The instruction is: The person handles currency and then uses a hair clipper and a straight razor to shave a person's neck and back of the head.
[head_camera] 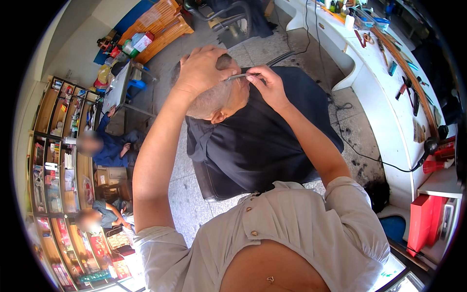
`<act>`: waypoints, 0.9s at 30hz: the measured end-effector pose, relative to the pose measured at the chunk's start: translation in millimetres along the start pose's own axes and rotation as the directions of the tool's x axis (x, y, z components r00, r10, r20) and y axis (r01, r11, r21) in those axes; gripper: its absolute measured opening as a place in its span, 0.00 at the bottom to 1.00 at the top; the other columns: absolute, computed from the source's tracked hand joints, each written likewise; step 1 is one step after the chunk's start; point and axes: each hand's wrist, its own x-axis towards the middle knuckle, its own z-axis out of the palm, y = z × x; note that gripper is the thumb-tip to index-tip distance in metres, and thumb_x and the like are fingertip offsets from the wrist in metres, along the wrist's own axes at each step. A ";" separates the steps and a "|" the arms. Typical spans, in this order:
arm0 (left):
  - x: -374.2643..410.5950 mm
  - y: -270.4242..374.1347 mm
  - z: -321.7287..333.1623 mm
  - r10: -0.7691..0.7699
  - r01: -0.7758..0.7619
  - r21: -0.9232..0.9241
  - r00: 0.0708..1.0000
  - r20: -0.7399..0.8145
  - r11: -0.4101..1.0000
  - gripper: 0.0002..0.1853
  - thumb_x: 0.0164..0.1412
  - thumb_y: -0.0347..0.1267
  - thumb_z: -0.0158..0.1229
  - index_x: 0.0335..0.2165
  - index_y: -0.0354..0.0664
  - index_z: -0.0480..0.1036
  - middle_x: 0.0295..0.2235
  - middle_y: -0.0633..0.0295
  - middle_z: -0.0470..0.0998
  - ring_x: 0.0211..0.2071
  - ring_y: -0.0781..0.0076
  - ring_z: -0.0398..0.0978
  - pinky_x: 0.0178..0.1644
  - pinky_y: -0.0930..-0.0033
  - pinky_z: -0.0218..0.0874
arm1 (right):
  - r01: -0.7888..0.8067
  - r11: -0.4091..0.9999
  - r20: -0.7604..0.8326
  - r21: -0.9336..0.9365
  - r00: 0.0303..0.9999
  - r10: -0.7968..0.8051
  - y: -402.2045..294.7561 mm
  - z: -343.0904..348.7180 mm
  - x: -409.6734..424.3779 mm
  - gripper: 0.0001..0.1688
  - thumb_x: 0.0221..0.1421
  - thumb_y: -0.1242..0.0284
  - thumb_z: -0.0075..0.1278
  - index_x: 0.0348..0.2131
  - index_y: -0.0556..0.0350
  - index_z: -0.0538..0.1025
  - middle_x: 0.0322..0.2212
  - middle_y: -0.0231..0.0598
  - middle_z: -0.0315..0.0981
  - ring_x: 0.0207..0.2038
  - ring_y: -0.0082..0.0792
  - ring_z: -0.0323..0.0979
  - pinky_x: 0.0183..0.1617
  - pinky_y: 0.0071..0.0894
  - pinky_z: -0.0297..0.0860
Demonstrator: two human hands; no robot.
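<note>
A person sits before me under a dark barber's cape (262, 146), head tilted, with short cropped grey hair on the head (208, 104). My left hand (202, 69) cups the top of that head, fingers spread over the crown and thumb beside the blade. Between the fingertips of my right hand (268, 85) is a straight razor (237, 76). Its metal blade lies against or just above the skin near the temple; contact cannot be made out. The fingers hide part of its handle.
At right, a white counter (390, 84) carries combs, clippers and bottles. A black cord (365, 157) trails across the hair-strewn floor (178, 189). A wooden bench (153, 29) and a table (118, 85) stand at upper left. Two people sit by the stocked shelves (64, 175).
</note>
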 end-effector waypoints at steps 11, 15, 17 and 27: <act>2.9 -3.4 1.8 0.014 -0.014 -0.034 1.000 0.013 0.999 0.26 0.46 0.44 0.61 0.45 0.50 0.72 0.47 0.64 0.70 0.52 0.60 0.63 0.55 0.54 0.52 | 0.030 0.999 0.028 -0.020 0.999 -0.030 -5.9 -3.5 -0.3 0.08 0.50 0.79 0.54 0.34 0.62 0.74 0.31 0.37 0.71 0.32 0.27 0.70 0.37 0.23 0.67; 3.5 -5.6 3.7 0.023 -0.023 -0.030 1.000 0.004 0.999 0.25 0.46 0.44 0.61 0.45 0.51 0.72 0.47 0.64 0.70 0.52 0.60 0.63 0.55 0.54 0.52 | 0.052 0.996 0.035 -0.072 0.998 -0.049 -9.9 -4.4 1.8 0.08 0.50 0.79 0.54 0.33 0.61 0.74 0.31 0.37 0.71 0.31 0.27 0.71 0.36 0.23 0.68; 3.3 -6.1 3.3 0.035 -0.035 -0.025 0.999 0.000 0.999 0.25 0.46 0.44 0.61 0.45 0.51 0.72 0.47 0.64 0.70 0.52 0.60 0.63 0.55 0.54 0.52 | 0.092 0.993 0.083 -0.074 0.993 -0.086 -5.3 -5.6 -4.1 0.08 0.50 0.79 0.54 0.34 0.61 0.74 0.31 0.37 0.71 0.31 0.27 0.71 0.36 0.23 0.67; 4.3 -5.4 4.4 0.026 -0.026 -0.042 1.000 0.003 0.999 0.26 0.46 0.45 0.60 0.45 0.50 0.72 0.47 0.64 0.70 0.52 0.60 0.63 0.55 0.54 0.51 | 0.076 0.995 0.100 -0.069 0.993 -0.069 -6.9 -6.9 -2.3 0.08 0.50 0.78 0.54 0.33 0.60 0.73 0.30 0.38 0.71 0.31 0.28 0.70 0.35 0.24 0.67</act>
